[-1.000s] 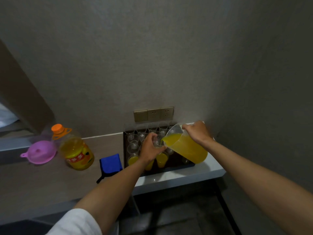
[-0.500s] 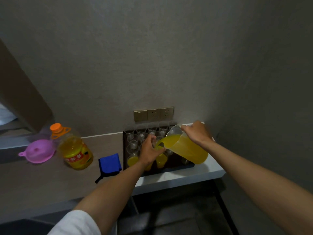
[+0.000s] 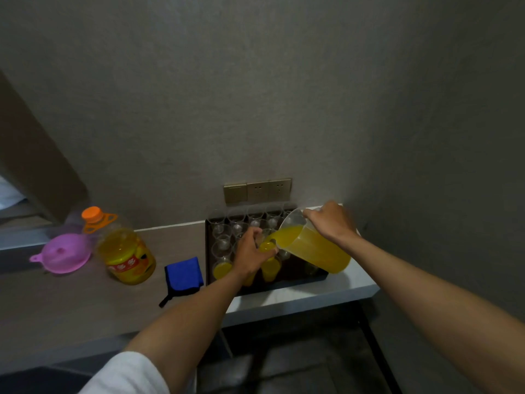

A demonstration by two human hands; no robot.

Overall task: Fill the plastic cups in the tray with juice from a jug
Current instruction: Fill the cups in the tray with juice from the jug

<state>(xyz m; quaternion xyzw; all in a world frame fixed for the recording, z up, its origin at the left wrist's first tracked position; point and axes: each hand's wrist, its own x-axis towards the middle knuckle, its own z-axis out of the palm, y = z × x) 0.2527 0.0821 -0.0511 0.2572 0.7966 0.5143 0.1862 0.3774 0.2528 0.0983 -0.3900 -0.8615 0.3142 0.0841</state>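
A dark tray (image 3: 295, 281) sits on the counter against the wall, packed with several clear plastic cups. Empty cups (image 3: 222, 231) fill the back rows; cups at the front (image 3: 222, 270) hold yellow juice. My left hand (image 3: 250, 254) grips one cup (image 3: 267, 247) above the tray, and juice shows in it. My right hand (image 3: 331, 221) holds a clear jug (image 3: 315, 245) of yellow juice, tilted left with its spout at that cup's rim.
A big bottle of yellow liquid with an orange cap (image 3: 125, 251) stands left of the tray. A pink funnel (image 3: 64, 253) lies further left. A folded blue cloth (image 3: 183, 274) lies beside the tray. Wall sockets (image 3: 257, 190) are behind it. The counter edge (image 3: 298, 304) runs in front.
The jug has tipped further left and juice now reaches the spout and the held cup. The left hand keeps the cup in about the same place.
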